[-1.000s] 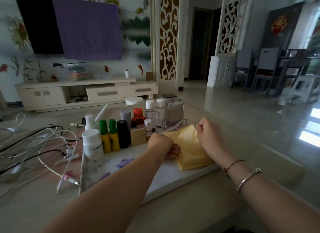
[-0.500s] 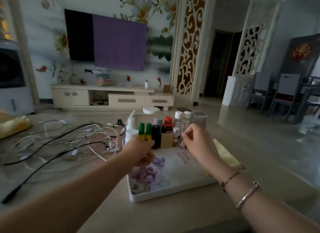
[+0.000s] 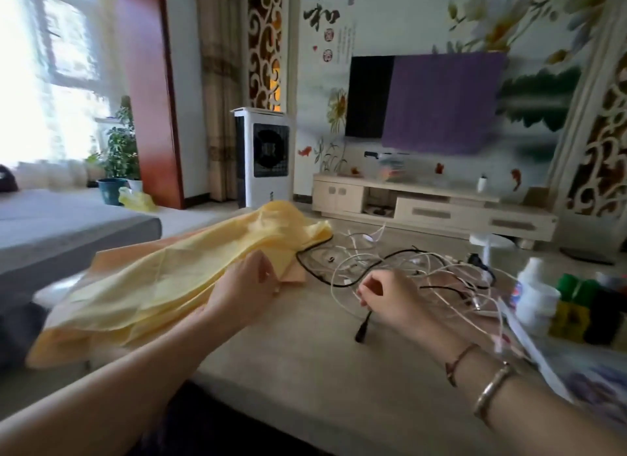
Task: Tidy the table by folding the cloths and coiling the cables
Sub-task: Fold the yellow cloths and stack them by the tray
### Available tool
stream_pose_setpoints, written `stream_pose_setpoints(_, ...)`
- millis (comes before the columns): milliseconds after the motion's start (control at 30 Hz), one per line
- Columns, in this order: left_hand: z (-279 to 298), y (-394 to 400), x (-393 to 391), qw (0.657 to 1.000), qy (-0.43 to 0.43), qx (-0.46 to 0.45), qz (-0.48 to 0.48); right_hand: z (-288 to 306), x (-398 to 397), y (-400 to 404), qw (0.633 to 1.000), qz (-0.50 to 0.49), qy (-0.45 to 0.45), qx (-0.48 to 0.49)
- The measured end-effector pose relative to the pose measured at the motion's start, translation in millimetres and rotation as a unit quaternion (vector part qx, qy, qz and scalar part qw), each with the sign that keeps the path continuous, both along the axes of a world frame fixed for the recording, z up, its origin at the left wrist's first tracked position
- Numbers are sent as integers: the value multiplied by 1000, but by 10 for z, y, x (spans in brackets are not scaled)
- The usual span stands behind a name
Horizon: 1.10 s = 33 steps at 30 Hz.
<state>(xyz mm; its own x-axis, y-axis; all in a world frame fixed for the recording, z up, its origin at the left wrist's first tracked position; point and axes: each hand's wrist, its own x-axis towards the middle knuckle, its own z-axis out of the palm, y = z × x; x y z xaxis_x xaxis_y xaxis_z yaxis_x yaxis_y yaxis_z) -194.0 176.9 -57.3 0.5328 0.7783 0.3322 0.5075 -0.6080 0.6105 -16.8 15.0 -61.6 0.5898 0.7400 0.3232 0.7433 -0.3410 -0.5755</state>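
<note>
A large crumpled yellow cloth (image 3: 176, 279) lies across the left part of the table (image 3: 305, 360), with an orange cloth (image 3: 295, 274) peeking out under its right edge. My left hand (image 3: 244, 286) rests on the yellow cloth's right edge, its fingers closed on the fabric. To the right spreads a tangle of white and black cables (image 3: 390, 259). My right hand (image 3: 390, 296) hovers over the near side of the tangle with curled fingers; nothing clearly sits in them. A black cable's plug (image 3: 360, 335) lies just below that hand.
At the right edge stands a flowered tray (image 3: 543, 357) with a white bottle (image 3: 536, 299) and several small coloured bottles (image 3: 576, 306). A grey sofa (image 3: 68, 225) lies beyond the table's left end.
My view has swung left from the tray to the cables and the unfolded cloth. Both hands left the folded yellow cloth on the tray; the left now lies on the big yellow cloth.
</note>
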Motion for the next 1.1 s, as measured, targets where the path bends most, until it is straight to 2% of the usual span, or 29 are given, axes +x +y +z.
stream_pose_setpoints(133,-118,374,-361,985,99,133,41,-26,-235,440,999,46,-1,-19)
stream_pose_setpoints(200,-160,477,-447,980,115,153,55,-40,-307,606,998,53,-4,-25)
stream_pose_setpoints(467,-274,558,-308,997,12,41,57,-50,-444,812,997,78,24,-16)
stream_pose_setpoints(600,-307,573,-229,996,26,79,42,-85,-496,801,994,107,30,-5)
stream_pose_setpoints(700,-300,594,-210,997,69,1,27,-139,-547,819,991,132,30,-2)
stream_pose_setpoints(800,-272,579,-192,998,47,-44,23,-159,-603,849,988,147,45,9)
stream_pose_setpoints(867,-240,541,-193,999,4,-14,50,-133,-632,870,984,144,100,32)
stream_pose_setpoints(933,-182,449,-169,998,-46,16,42,-79,-651,873,966,130,213,65)
stream_pose_setpoints(1033,-12,191,-71,992,-107,-44,-48,24,-639,821,885,110,439,110)
stream_pose_setpoints(1100,58,11,-6,979,-125,-99,-124,63,-565,746,847,97,508,121)
